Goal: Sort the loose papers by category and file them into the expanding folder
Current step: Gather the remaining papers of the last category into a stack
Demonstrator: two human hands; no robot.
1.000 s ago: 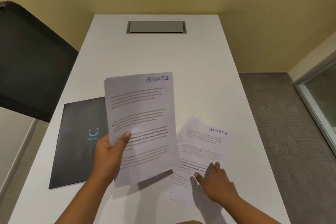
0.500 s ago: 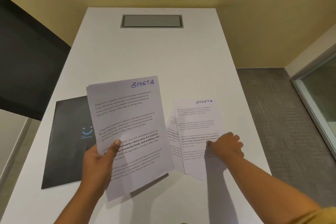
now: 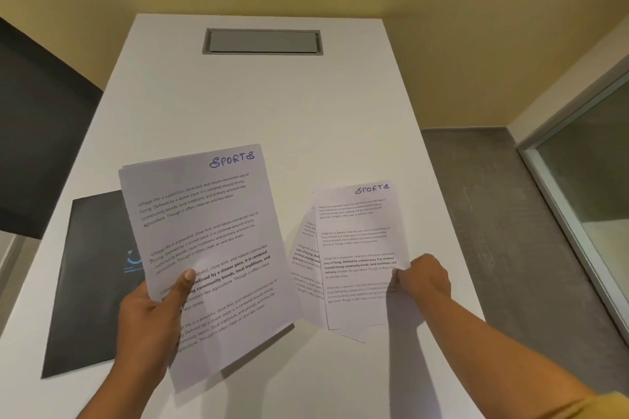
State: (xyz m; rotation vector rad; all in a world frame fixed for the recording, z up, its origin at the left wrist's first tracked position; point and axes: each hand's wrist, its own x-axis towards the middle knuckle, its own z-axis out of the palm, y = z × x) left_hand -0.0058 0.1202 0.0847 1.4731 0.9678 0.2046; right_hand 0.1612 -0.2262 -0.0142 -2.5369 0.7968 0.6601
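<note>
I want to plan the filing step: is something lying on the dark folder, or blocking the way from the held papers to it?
Nothing visible lies on the folder. The SPORTS sheets in the left hand overlap its right edge in view, raised above it.

The held-up sheets hide the right side of the dark folder and part of its blue mark. Near the desk's right edge, the top page covers most of the papers under it. Their small print is too tiny to read.

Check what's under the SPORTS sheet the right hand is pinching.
Under the SPORTS sheet, more printed sheets fan out leftward on the table. Their headings are covered; the count is unclear.
</note>
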